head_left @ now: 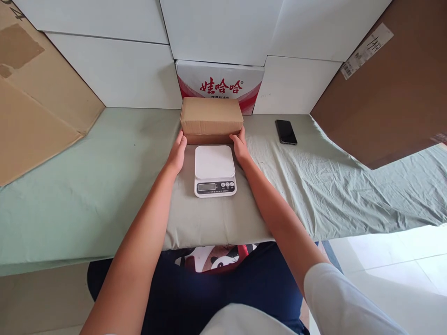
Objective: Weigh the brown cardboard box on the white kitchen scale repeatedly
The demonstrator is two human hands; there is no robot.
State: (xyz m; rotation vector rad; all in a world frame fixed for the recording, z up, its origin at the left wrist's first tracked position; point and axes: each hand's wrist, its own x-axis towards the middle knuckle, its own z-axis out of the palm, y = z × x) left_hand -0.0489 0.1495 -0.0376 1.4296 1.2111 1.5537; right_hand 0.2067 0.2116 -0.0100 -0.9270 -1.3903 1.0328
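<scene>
Brown cardboard forms the small closed box (pixel 211 119) at the centre of the view, lying flat on the pale green cloth (pixel 87 186) that covers the table. The left hand (pixel 177 152) rests against the box's lower left corner, fingers extended and together, fingertips touching the cardboard. The right hand (pixel 240 147) meets the lower right corner in the same way, thumb (pixel 233 138) along the front edge. Neither hand is clenched; both lie open-palmed against the box's sides, pressing rather than wrapping around it, and the box stands on the cloth between them.

Just in front of the box, between the two forearms, sits a white kitchen scale (pixel 214 170) with a bare weighing plate, a small display (pixel 206 187) and three round buttons (pixel 226 184) along its near edge. The box and scale appear almost touching; whether they meet cannot be told.

Behind the box stands a white carton with red printed characters (pixel 220 81), flanked by plain white boxes (pixel 115 70). A black phone (pixel 286 131) lies face up on the cloth to the right, well apart from the right hand. Large flattened cardboard sheets lean at the far left (pixel 38 97) and far right (pixel 384 88).
</scene>
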